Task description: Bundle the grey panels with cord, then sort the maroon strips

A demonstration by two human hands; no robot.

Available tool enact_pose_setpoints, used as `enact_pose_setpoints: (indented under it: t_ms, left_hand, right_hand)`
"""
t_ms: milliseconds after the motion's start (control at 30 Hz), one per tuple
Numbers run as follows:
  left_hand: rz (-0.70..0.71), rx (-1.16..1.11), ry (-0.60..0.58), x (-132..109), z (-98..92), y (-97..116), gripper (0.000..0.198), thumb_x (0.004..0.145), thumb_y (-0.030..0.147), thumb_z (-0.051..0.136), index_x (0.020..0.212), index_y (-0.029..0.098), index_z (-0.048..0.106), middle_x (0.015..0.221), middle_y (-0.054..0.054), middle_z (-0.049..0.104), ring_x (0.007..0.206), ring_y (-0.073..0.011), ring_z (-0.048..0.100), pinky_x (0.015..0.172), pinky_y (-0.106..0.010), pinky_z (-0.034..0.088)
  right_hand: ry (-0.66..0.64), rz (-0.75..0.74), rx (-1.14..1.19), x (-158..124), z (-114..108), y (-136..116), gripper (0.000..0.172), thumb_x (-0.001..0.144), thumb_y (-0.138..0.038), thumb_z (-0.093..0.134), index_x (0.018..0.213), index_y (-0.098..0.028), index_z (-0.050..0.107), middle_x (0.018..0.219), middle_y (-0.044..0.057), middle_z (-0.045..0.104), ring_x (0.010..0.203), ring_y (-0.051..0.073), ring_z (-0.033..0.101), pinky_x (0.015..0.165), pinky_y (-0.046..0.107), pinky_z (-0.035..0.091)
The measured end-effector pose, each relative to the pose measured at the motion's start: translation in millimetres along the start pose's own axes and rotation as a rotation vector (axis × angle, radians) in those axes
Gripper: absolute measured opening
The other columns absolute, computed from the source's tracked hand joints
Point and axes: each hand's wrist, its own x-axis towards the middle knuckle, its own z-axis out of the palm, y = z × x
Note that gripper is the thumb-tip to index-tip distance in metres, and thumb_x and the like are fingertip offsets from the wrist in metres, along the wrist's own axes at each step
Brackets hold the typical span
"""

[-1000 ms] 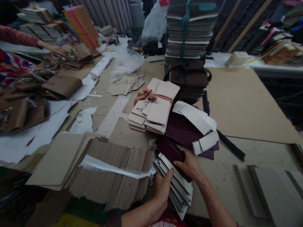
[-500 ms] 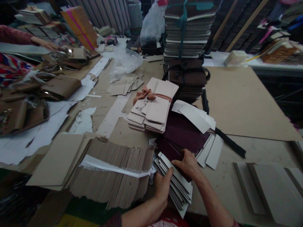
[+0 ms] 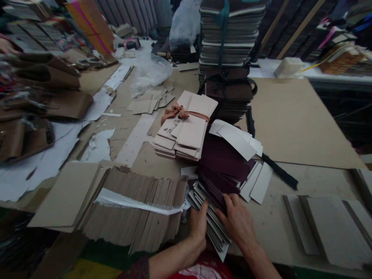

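Note:
A fanned stack of white-faced strips (image 3: 214, 228) lies at the table's front edge, tilted on its side. My left hand (image 3: 198, 223) grips its left side, with the thumb up along the strips. On the right, my right hand (image 3: 236, 215) is closed on dark maroon pieces (image 3: 211, 190) that lean over the strips; its fingertips are partly hidden. Just behind spreads a pile of flat maroon pieces (image 3: 223, 157). Loose white strips (image 3: 236, 141) lie on top of that pile, and more white strips (image 3: 260, 182) rest beside it.
A ribbon-tied bundle of pale pieces (image 3: 192, 128) stands behind my hands. Left is a long row of grey boards (image 3: 130, 209) under a white band. Tall tied stacks (image 3: 229, 38) rise at the back. Brown bags (image 3: 58, 100) lie far left, near another person's hand (image 3: 7, 45). Grey boards (image 3: 334, 228) lie right.
My right hand has drawn maroon pieces toward me over the white strips. At far left, a brown bag has been stacked on the others, and the other person's arm has moved left.

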Motion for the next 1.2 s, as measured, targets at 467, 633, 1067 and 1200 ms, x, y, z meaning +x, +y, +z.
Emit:
enact_pose_setpoints:
  t_ms: [467, 633, 1067, 1200]
  left_hand:
    - [0.125, 0.111, -0.096, -0.1, -8.8, -13.1, 0.066, 0.077, 0.045, 0.077, 0.13, 0.021, 0.046, 0.129, -0.012, 0.065, 0.117, -0.0271, 0.063, 0.104, -0.038, 0.047]
    - [0.148, 0.164, -0.167, -14.3, -46.4, -5.5, 0.064, 0.08, 0.05, 0.073, 0.132, 0.022, 0.047, 0.131, -0.011, 0.063, 0.12, -0.0272, 0.062, 0.106, -0.038, 0.045]
    - [0.21, 0.324, 0.098, -9.0, -27.3, 1.9, 0.07, 0.061, 0.035, 0.09, 0.116, 0.018, 0.051, 0.114, -0.012, 0.069, 0.108, -0.029, 0.067, 0.101, -0.04, 0.048]
    - [0.209, 0.253, 0.123, -8.3, -15.6, 7.1, 0.063, 0.063, 0.03, 0.089, 0.114, 0.019, 0.053, 0.111, -0.01, 0.071, 0.101, -0.0269, 0.07, 0.095, -0.039, 0.051]
  right_hand:
    - [-0.333, 0.096, 0.554, 22.8, -16.7, 16.2, 0.053, 0.092, -0.052, 0.057, 0.134, -0.02, 0.053, 0.111, 0.01, 0.07, 0.098, 0.028, 0.067, 0.088, 0.038, 0.05]
    - [-0.193, 0.065, 0.629, -14.7, -11.7, -25.6, 0.055, 0.09, -0.042, 0.057, 0.141, -0.023, 0.046, 0.13, 0.011, 0.061, 0.117, 0.029, 0.059, 0.101, 0.043, 0.048]
    - [-0.083, -0.086, 0.528, -32.4, 38.4, -26.7, 0.069, 0.087, -0.021, 0.05, 0.152, -0.012, 0.031, 0.151, 0.016, 0.041, 0.141, 0.029, 0.035, 0.117, 0.051, 0.033]
    - [-0.229, -0.098, 0.626, -18.4, 24.5, -0.5, 0.061, 0.089, -0.033, 0.058, 0.146, -0.015, 0.044, 0.147, 0.015, 0.048, 0.137, 0.027, 0.043, 0.115, 0.048, 0.038]
